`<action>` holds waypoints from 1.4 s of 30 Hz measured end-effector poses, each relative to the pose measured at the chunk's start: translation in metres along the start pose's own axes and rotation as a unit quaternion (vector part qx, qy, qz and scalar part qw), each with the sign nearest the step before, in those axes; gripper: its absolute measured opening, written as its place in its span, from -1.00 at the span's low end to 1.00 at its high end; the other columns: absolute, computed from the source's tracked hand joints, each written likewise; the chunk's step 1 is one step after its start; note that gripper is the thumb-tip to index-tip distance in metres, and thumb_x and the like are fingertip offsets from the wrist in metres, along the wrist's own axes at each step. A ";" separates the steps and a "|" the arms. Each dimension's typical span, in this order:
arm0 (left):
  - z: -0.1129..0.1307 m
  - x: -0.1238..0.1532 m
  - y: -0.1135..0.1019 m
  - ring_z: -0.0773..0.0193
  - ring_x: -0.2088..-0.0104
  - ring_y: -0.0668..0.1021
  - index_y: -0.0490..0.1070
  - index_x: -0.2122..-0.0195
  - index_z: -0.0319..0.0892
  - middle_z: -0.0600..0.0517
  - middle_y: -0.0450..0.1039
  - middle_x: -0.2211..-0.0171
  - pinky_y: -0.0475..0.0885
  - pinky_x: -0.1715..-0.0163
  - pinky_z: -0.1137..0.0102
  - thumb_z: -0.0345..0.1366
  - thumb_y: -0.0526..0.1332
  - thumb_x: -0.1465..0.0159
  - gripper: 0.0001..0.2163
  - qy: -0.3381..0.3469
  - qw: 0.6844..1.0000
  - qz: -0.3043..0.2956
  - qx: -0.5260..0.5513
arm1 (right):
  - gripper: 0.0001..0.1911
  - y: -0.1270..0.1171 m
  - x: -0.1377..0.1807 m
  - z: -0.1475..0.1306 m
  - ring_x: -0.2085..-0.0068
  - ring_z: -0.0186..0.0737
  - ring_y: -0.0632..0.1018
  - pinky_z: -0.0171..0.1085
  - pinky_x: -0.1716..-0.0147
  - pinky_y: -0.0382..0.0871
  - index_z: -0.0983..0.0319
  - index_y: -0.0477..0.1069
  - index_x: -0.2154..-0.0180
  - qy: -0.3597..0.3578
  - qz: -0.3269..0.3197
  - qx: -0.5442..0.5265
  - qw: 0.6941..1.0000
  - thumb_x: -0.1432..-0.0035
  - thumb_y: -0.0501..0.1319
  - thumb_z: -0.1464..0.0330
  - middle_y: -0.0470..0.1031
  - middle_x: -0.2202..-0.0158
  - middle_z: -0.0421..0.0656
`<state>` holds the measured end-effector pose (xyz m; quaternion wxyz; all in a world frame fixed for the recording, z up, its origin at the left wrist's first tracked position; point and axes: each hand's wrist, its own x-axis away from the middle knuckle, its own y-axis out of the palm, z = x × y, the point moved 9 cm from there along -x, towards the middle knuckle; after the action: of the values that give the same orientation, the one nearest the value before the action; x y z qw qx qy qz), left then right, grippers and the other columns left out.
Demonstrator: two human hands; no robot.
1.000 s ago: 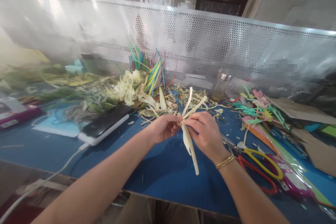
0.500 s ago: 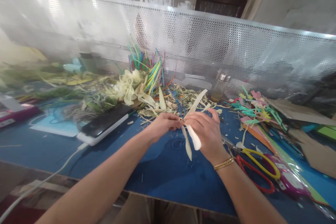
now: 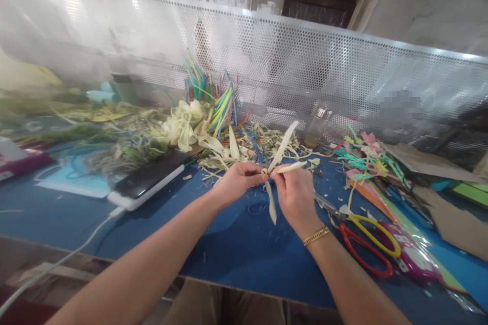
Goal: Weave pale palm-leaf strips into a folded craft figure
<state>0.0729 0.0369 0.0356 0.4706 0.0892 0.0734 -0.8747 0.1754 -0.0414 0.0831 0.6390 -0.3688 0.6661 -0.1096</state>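
Note:
Above the middle of the blue table, my left hand [image 3: 243,179] pinches the centre where several pale dried husk strips [image 3: 282,147] meet. One strip sticks up and away, another hangs down below the fingers. My right hand [image 3: 296,190], a gold bracelet at its wrist, is closed beside it with a husk strip [image 3: 293,167] pinched between thumb and fingers and pointing right. The fingertips of both hands nearly touch. What holds the strips together at the centre is hidden by the fingers.
Scissors [image 3: 362,236] with red and yellow handles lie to the right. Husk scraps [image 3: 263,144] and colourful stems [image 3: 217,94] sit behind the hands. A phone [image 3: 150,175] with a cable lies left, a glass bottle [image 3: 317,127] back right. Perforated metal [image 3: 305,56] borders the table.
My right hand has turned, its fingers now curled in. The strip that hung beneath it now points right. The view has shifted slightly.

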 end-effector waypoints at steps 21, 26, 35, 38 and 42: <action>0.004 0.000 -0.002 0.41 0.54 0.25 0.30 0.58 -0.22 0.13 0.18 0.59 0.14 0.50 0.46 -0.21 0.23 -0.15 -0.75 0.031 0.998 0.021 -0.049 | -0.74 0.035 0.010 0.033 0.44 -0.29 0.46 -0.31 0.41 0.33 0.23 0.43 0.39 0.224 -0.057 -0.361 0.904 -0.13 0.19 0.16 0.50 0.46 -0.18; -0.012 0.004 0.007 0.44 0.56 0.27 0.38 0.56 -0.24 0.13 0.24 0.61 0.18 0.49 0.47 -0.23 0.31 -0.06 -0.80 -0.077 0.991 -0.022 0.109 | -0.79 0.041 0.010 0.033 0.33 -0.30 0.49 -0.29 0.27 0.40 0.18 0.45 0.24 0.258 -0.065 -0.527 0.807 -0.08 0.24 0.24 0.51 0.34 -0.20; -0.016 0.007 0.014 0.48 0.56 0.29 0.43 0.51 -0.28 0.10 0.28 0.58 0.19 0.50 0.52 -0.26 0.35 -0.05 -0.82 -0.114 0.977 -0.044 0.174 | -0.81 0.058 0.020 0.040 0.45 -0.37 0.43 -0.32 0.40 0.35 0.17 0.48 0.34 0.319 -0.040 -0.648 0.690 0.06 0.37 0.29 0.45 0.46 -0.26; -0.015 0.005 0.011 0.48 0.56 0.28 0.42 0.49 -0.27 0.11 0.27 0.58 0.20 0.50 0.52 -0.24 0.34 -0.07 -0.80 -0.098 0.976 -0.030 0.193 | -0.85 0.054 0.020 0.044 0.45 -0.34 0.46 -0.30 0.40 0.36 0.17 0.49 0.37 0.316 -0.009 -0.607 0.729 0.01 0.35 0.26 0.48 0.47 -0.25; -0.016 0.000 0.000 0.47 0.58 0.24 0.36 0.54 -0.25 0.12 0.23 0.61 0.16 0.54 0.50 -0.18 0.32 -0.08 -0.75 -0.074 0.985 0.019 0.156 | -0.88 0.023 0.003 0.031 0.33 -0.22 0.51 -0.21 0.28 0.38 0.16 0.52 0.37 0.156 -0.008 -0.409 0.899 -0.11 0.26 0.26 0.54 0.40 -0.17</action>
<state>0.0746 0.0399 0.0204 0.4718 0.0981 -0.1005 -0.8704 0.1969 -0.0172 0.0619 0.3186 -0.5812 0.7405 0.1116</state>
